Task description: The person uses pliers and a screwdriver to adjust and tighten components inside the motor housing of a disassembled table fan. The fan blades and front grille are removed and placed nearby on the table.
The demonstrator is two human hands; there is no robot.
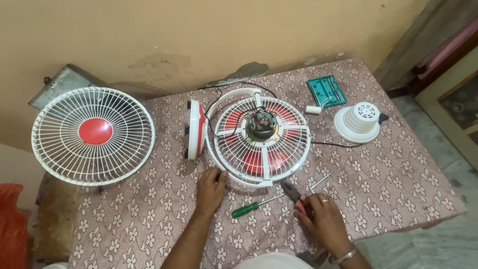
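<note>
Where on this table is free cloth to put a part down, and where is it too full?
Bare cloth lies right of the rear fan cage, below the white motor cover, and at the near left, under the front grille. It is crowded between the left hand and right hand, with the green screwdriver and pliers.

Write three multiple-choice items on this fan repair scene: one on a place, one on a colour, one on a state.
1. Where does the loose front grille lie?
A. left of the fan body
B. on the white motor cover
C. under the table

2. What colour is the screwdriver handle?
A. yellow
B. green
C. blue

3. What is the right hand doing?
A. resting empty
B. holding a cup
C. holding pliers

Answers:
1 A, it rests at the table's left edge, apart from the fan body.
2 B, the handle shows green on the cloth.
3 C, the pliers stick out from its fingers.
</note>
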